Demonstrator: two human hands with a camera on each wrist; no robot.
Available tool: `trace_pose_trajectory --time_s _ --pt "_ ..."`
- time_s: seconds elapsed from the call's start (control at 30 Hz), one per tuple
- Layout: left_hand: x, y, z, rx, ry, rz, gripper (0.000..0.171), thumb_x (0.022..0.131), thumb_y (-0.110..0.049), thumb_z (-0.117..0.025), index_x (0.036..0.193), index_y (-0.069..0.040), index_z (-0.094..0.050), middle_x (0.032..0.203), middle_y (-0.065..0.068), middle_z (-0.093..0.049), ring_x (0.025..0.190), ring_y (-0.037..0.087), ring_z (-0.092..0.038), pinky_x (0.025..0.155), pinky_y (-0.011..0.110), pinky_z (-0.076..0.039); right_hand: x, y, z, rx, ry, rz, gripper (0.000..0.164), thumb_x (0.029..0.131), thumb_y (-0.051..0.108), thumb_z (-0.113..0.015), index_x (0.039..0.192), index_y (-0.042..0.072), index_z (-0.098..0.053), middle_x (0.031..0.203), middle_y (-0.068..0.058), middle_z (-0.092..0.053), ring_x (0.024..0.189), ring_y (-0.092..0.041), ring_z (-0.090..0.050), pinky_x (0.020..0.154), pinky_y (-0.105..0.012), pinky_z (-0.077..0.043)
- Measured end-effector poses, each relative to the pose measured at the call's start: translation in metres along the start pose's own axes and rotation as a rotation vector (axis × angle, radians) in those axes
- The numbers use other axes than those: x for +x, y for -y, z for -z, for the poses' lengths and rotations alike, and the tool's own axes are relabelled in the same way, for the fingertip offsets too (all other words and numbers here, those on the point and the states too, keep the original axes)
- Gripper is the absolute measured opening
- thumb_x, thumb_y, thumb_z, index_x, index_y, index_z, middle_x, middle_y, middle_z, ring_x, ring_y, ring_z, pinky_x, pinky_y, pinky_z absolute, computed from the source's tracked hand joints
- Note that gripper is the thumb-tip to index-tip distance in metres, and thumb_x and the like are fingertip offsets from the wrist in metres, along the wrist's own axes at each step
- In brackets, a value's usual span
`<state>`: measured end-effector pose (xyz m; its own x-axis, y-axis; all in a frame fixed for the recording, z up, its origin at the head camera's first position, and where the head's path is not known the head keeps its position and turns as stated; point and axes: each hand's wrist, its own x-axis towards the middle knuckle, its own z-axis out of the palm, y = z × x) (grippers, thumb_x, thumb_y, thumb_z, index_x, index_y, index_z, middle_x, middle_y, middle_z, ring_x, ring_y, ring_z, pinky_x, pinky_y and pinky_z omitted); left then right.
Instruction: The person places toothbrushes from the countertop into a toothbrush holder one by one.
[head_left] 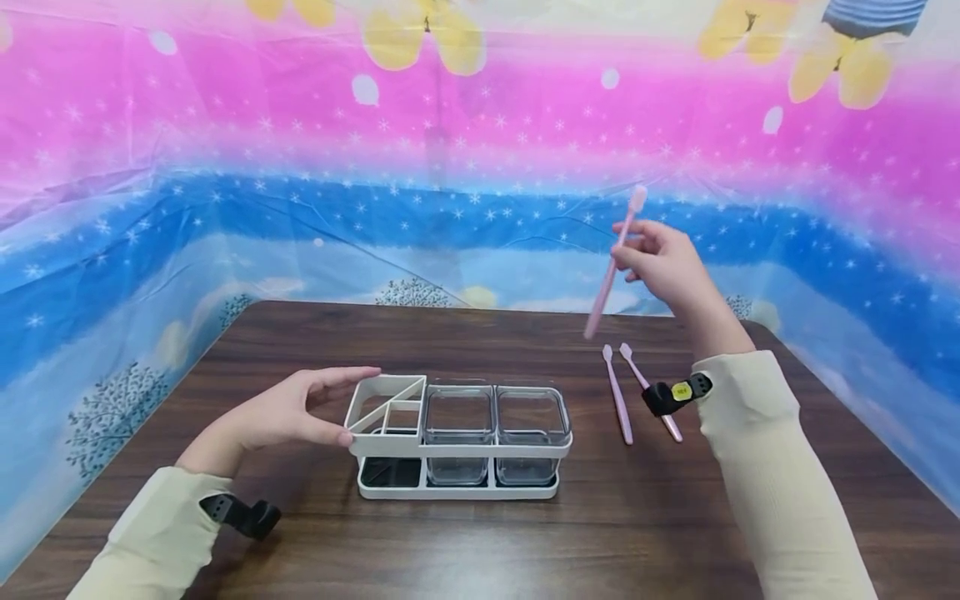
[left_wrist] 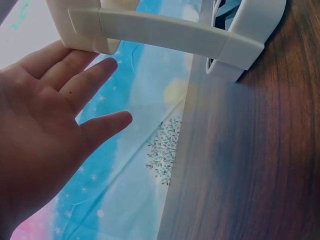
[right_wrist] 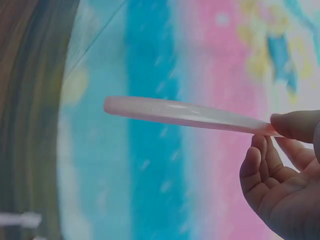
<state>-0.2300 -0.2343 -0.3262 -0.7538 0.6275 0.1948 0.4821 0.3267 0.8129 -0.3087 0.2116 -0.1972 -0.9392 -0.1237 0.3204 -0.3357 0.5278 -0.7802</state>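
My right hand (head_left: 660, 262) pinches a pink toothbrush (head_left: 609, 283) near its neck, raised over the back right of the table with its head up. In the right wrist view the toothbrush handle (right_wrist: 175, 112) points out from thumb and fingertips. My left hand (head_left: 288, 412) lies at the left end of a white toothbrush holder (head_left: 457, 448), thumb and fingers spread, fingertips at its upper rim. From the left wrist view, the palm (left_wrist: 40, 115) is turned up and the fingers are fairly straight. Two clear cups (head_left: 460, 417) sit in the holder's middle and right slots; its left section has diagonal dividers.
Two more pink toothbrushes lie to the right of the holder; one toothbrush (head_left: 618, 400) shows whole, the other toothbrush (head_left: 636, 367) is partly hidden by the wrist camera (head_left: 663, 398). Behind the brown wooden table (head_left: 480, 542) hangs a patterned cloth (head_left: 480, 150).
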Motion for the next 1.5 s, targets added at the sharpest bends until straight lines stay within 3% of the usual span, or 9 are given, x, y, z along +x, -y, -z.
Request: trace_pose_trajectory --time_s 0.13,0.33,0.57,0.77,1.03,1.23,1.37,1.5 --pt "0.001 0.001 0.000 -0.010 -0.002 -0.003 0.073 0.081 -0.008 -0.075 0.144 -0.001 -0.041 0.149 0.023 -0.037 0.126 -0.011 -0.038 0.100 0.014 -0.036 -0.007 0.039 -0.014 0.087 0.022 0.098 0.039 0.097 0.022 -0.058 0.133 0.009 -0.056 0.111 -0.009 -0.064 0.095 -0.015 -0.060 0.076 -0.023 -0.053" --pt "0.001 0.000 -0.001 -0.027 0.001 -0.019 0.073 0.081 -0.007 -0.075 0.144 0.002 -0.040 0.148 0.025 -0.037 0.126 -0.009 -0.040 0.100 0.014 -0.036 -0.022 0.085 -0.045 0.288 0.153 0.204 0.034 0.096 0.014 -0.059 0.128 0.003 -0.060 0.102 -0.009 -0.067 0.094 -0.020 -0.063 0.079 -0.029 -0.054" --pt "0.001 -0.003 -0.004 -0.079 0.011 -0.036 0.073 0.081 -0.005 -0.074 0.144 0.005 -0.038 0.147 0.029 -0.035 0.126 -0.006 -0.043 0.100 0.014 -0.037 -0.035 0.109 -0.091 0.285 0.310 0.298 0.028 0.097 0.007 -0.056 0.123 -0.002 -0.060 0.107 -0.015 -0.068 0.090 -0.022 -0.065 0.080 -0.034 -0.056" --pt "0.001 -0.002 -0.005 -0.112 0.013 -0.039 0.072 0.082 -0.003 -0.072 0.143 0.008 -0.035 0.145 0.030 -0.038 0.125 -0.004 -0.045 0.100 0.015 -0.037 -0.046 0.109 -0.126 0.314 0.394 0.300 0.023 0.095 0.004 -0.058 0.116 -0.005 -0.063 0.108 -0.015 -0.068 0.091 -0.021 -0.066 0.083 -0.035 -0.056" --pt "0.000 -0.004 -0.005 -0.111 -0.006 -0.016 0.070 0.083 -0.005 -0.072 0.143 0.007 -0.037 0.143 0.029 -0.042 0.123 -0.004 -0.047 0.099 0.015 -0.038 -0.054 0.096 -0.157 0.217 0.466 0.310 0.021 0.096 0.007 -0.058 0.114 -0.002 -0.065 0.100 -0.014 -0.069 0.089 -0.015 -0.066 0.084 -0.030 -0.055" --pt "0.000 -0.002 -0.006 -0.124 -0.007 -0.016 0.070 0.083 -0.004 -0.071 0.142 0.008 -0.036 0.143 0.030 -0.041 0.123 -0.003 -0.048 0.099 0.015 -0.038 -0.058 0.084 -0.174 0.140 0.551 0.290 0.021 0.096 0.010 -0.058 0.114 0.000 -0.065 0.101 -0.010 -0.069 0.088 -0.012 -0.064 0.079 -0.023 -0.054" --pt "0.000 -0.001 -0.006 -0.129 -0.007 -0.015 0.070 0.083 -0.004 -0.071 0.142 0.008 -0.036 0.143 0.030 -0.041 0.123 -0.004 -0.048 0.099 0.014 -0.037 -0.059 0.077 -0.182 0.071 0.564 0.305 0.018 0.095 0.009 -0.058 0.110 0.002 -0.066 0.101 -0.007 -0.069 0.083 -0.008 -0.061 0.073 -0.019 -0.050" --pt "0.000 -0.002 -0.006 -0.135 -0.009 -0.005 0.071 0.083 -0.005 -0.072 0.143 0.007 -0.036 0.144 0.030 -0.040 0.123 -0.004 -0.047 0.099 0.014 -0.037 -0.061 0.072 -0.188 0.034 0.571 0.312 0.015 0.095 0.008 -0.059 0.108 0.003 -0.065 0.097 -0.006 -0.069 0.084 -0.006 -0.062 0.076 -0.019 -0.050"
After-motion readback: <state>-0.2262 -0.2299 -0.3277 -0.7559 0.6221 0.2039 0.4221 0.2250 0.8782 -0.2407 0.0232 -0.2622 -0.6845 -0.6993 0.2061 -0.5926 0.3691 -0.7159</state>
